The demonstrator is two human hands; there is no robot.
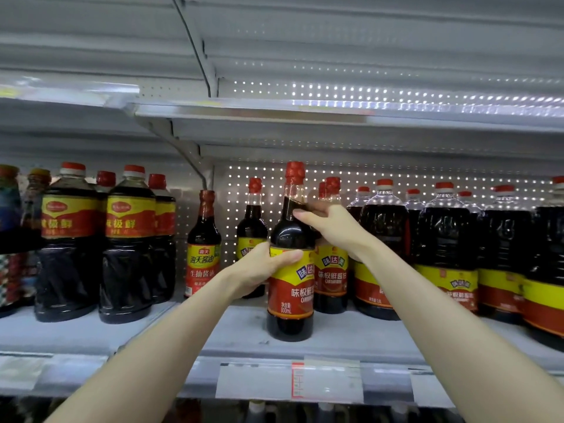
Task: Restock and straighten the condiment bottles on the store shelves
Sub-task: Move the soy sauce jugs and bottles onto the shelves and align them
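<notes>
Left hand [262, 270]: fingers and thumb wrapped round the upper label of the front soy sauce bottle [291, 297]. Right hand [326, 221]: curled at the base of its neck, thumb across the glass, fingers hidden behind. Bottle: upright, long axis vertical, base on or just above the shelf [238, 337] near its front edge, straight ahead between both hands; matching bottles [331, 270] stand just behind and right, so a short push back likely aligns it.
</notes>
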